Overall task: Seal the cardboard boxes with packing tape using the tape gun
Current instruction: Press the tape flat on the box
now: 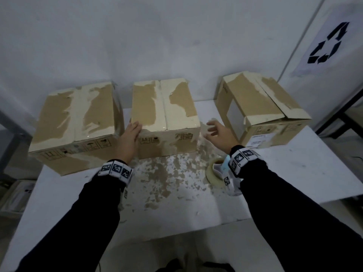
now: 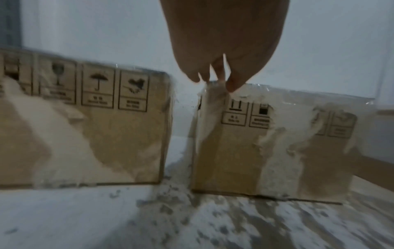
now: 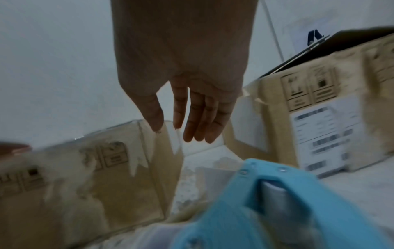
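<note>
Three worn cardboard boxes stand along the back of the white table (image 1: pixel 294 173): a left box (image 1: pixel 76 122), a middle box (image 1: pixel 165 112) and a right box (image 1: pixel 261 108) with its top flaps loose. My left hand (image 1: pixel 130 134) lies flat with straight fingers on the middle box's front left top corner (image 2: pixel 215 87). My right hand (image 1: pixel 216 130) hovers open in the gap between the middle and right boxes, fingers spread (image 3: pixel 198 121), touching nothing. The blue tape gun (image 1: pixel 220 169) with its tape roll lies on the table under my right wrist (image 3: pixel 277 202).
Torn paper residue (image 1: pixel 170 173) covers the table in front of the middle box. A wall rises right behind the boxes. A recycling sign (image 1: pixel 326 44) hangs on the panel at the right. The table's right edge runs just past the right box.
</note>
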